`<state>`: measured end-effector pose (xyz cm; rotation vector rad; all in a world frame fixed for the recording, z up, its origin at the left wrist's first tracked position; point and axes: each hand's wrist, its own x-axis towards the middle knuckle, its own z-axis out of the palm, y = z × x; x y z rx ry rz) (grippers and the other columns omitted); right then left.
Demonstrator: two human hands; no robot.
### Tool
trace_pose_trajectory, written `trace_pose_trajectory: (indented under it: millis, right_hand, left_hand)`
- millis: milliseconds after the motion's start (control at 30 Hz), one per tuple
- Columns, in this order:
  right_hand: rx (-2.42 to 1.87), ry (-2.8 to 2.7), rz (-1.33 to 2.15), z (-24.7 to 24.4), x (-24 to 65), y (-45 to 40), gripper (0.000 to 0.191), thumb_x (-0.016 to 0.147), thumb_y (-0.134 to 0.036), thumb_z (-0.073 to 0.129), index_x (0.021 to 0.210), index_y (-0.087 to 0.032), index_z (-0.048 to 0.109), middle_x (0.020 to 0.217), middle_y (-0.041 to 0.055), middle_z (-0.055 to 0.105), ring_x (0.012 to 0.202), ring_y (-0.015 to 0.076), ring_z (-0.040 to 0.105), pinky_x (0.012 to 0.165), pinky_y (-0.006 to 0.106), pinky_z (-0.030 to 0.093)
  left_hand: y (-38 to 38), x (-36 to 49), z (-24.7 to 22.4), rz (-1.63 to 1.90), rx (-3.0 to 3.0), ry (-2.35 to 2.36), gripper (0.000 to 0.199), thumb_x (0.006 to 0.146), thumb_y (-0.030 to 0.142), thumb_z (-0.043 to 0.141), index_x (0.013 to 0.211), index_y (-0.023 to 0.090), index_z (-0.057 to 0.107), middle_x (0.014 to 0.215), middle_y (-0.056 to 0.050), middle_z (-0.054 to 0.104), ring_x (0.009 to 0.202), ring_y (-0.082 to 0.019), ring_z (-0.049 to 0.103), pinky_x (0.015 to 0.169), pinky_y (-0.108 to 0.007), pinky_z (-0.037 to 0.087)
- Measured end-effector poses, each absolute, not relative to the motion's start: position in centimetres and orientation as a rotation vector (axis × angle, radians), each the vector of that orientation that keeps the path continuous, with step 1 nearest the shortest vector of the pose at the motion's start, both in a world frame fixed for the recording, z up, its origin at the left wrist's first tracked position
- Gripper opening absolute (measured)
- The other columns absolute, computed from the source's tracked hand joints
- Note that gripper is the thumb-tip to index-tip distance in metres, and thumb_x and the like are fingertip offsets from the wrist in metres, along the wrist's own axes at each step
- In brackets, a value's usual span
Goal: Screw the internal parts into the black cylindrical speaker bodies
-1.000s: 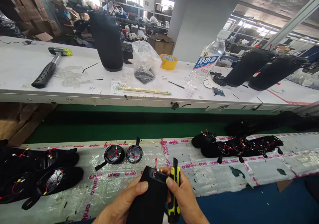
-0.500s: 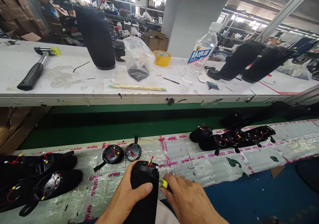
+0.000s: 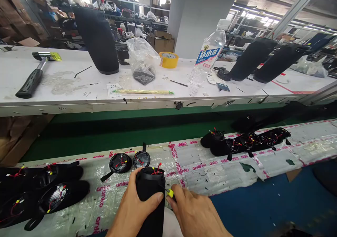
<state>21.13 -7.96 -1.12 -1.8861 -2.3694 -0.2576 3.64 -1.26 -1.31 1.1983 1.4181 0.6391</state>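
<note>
Black cylindrical speaker housing (image 3: 150,203) stands nearly upright in our left hand (image 3: 134,209), the fingers and thumb closed firmly around its body. Our right hand (image 3: 196,212) pinches a yellow-handled tool (image 3: 170,193), mostly hidden by the fingers, its thin shaft just beside the housing's upper end, where red wires (image 3: 158,169) rise from the top. Beneath our hands lies clear plastic sheeting (image 3: 200,180) printed in pink. Two round black end caps (image 3: 120,162) with wires sit just beyond the housing, black speaker parts (image 3: 52,198) lie to the left, and more (image 3: 244,144) line up to the right. Past a green conveyor belt (image 3: 79,138), a white workbench (image 3: 65,107) carries a hammer (image 3: 33,79), a plastic bag (image 3: 142,63), a yellow tape roll (image 3: 168,59), a water bottle (image 3: 209,54) and tall black cylinders (image 3: 96,40), two more (image 3: 265,61) lying tilted at far right.
</note>
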Motion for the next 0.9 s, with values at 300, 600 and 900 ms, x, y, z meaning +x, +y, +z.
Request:
trace_pose_trajectory:
  millis: [300, 600, 900]
  right_hand:
    - [-2.143, -2.408, -0.367, -0.9, 18.8, -8.0, 0.033, 0.081, -0.035, 0.075, 0.084, -0.027, 0.043, 0.055, -0.0011, 0.059, 0.036, 0.0233, 0.059, 0.036, 0.031, 0.034]
    - [-2.090, -2.447, -0.131, -0.3, 18.6, -6.8, 0.021, 0.089, -0.028, 0.070, 0.086, -0.024, 0.049, 0.057, -0.0004, 0.063, 0.037, 0.0233, 0.062, 0.034, 0.032, 0.033]
    - [-2.054, -2.338, -0.028, -0.6, 18.3, -6.4, 0.023, 0.092, -0.027, 0.068, 0.086, -0.025, 0.045, 0.057, -0.0027, 0.063, 0.039, 0.0214, 0.063, 0.037, 0.031, 0.026]
  left_hand:
    - [-1.3, 3.8, -0.9, 0.515, 1.295, 1.543, 0.072, 0.066, 0.045, 0.069, 0.130, 0.024, 0.044, 0.115, -0.011, 0.070, 0.108, -0.040, 0.068, 0.092, -0.053, 0.050]
    - [-1.2, 3.5, -1.9, 0.595, 1.250, 1.545, 0.072, 0.066, 0.052, 0.074, 0.127, 0.022, 0.050, 0.116, -0.012, 0.072, 0.111, -0.041, 0.067, 0.100, -0.055, 0.048]
    - [-0.9, 2.9, -1.7, 0.756, 0.822, 1.326, 0.079, 0.063, 0.055, 0.084, 0.131, 0.024, 0.058, 0.113, -0.009, 0.078, 0.108, -0.038, 0.072, 0.094, -0.045, 0.055]
